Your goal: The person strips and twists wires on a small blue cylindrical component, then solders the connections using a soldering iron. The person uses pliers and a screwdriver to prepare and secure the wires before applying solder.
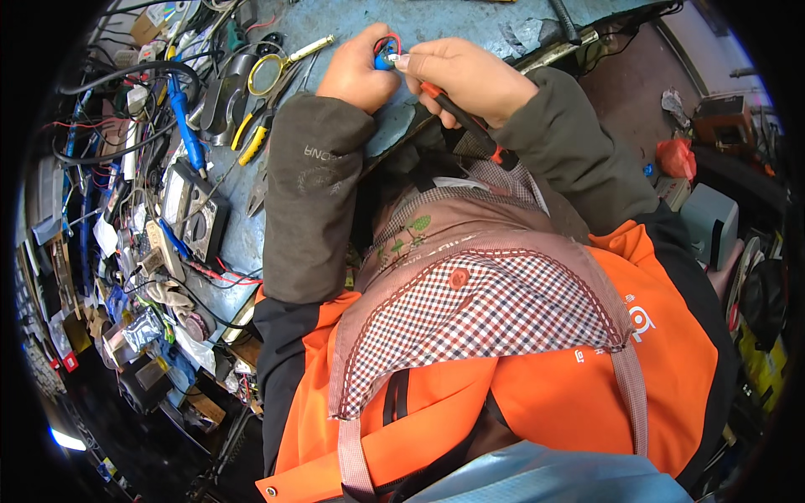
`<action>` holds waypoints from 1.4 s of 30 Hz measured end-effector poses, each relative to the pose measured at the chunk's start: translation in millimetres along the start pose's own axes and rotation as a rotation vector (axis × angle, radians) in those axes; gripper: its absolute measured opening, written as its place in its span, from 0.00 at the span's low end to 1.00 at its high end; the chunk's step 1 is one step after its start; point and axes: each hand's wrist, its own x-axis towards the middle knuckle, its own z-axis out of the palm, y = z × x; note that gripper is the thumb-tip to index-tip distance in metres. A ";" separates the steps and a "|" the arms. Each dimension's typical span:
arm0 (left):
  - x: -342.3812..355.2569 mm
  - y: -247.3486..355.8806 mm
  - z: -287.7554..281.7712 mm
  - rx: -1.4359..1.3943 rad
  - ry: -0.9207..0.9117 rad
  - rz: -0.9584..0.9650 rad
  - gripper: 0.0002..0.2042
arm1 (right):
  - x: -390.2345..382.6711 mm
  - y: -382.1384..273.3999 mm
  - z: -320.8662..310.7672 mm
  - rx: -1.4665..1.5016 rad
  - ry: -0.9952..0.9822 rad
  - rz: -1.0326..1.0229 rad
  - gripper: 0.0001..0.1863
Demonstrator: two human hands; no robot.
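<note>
Near the top centre, my left hand (360,71) is closed around a small blue part (385,61) with red and black wires looped above it. My right hand (461,75) is beside it, thumb and forefinger pinched at a small pale piece (394,58) on the blue part. The same hand holds a red-and-black-handled tool (461,115) in its fingers, the handle angled down to the lower right; its working end is hidden. Both hands are over the front edge of a worn blue bench (428,21).
Cutters with yellow handles (254,142), a magnifier (265,74), a blue-handled tool (186,126), a meter (201,218) and tangled cables crowd the bench's left. My apron (478,310) lies below my hands. A grey box (708,222) and red bag (675,158) sit at the right.
</note>
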 end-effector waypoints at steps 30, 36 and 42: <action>1.8 1.2 -0.2 -0.014 0.037 0.025 0.12 | 1.3 4.8 3.6 0.400 -0.072 0.153 0.20; -1.6 4.5 3.7 -0.018 0.083 0.054 0.12 | 12.7 14.7 -11.4 0.846 -0.560 0.183 0.20; 4.8 -12.7 -3.9 -0.163 0.199 0.006 0.13 | -2.5 -13.7 -0.6 0.227 -0.069 0.201 0.19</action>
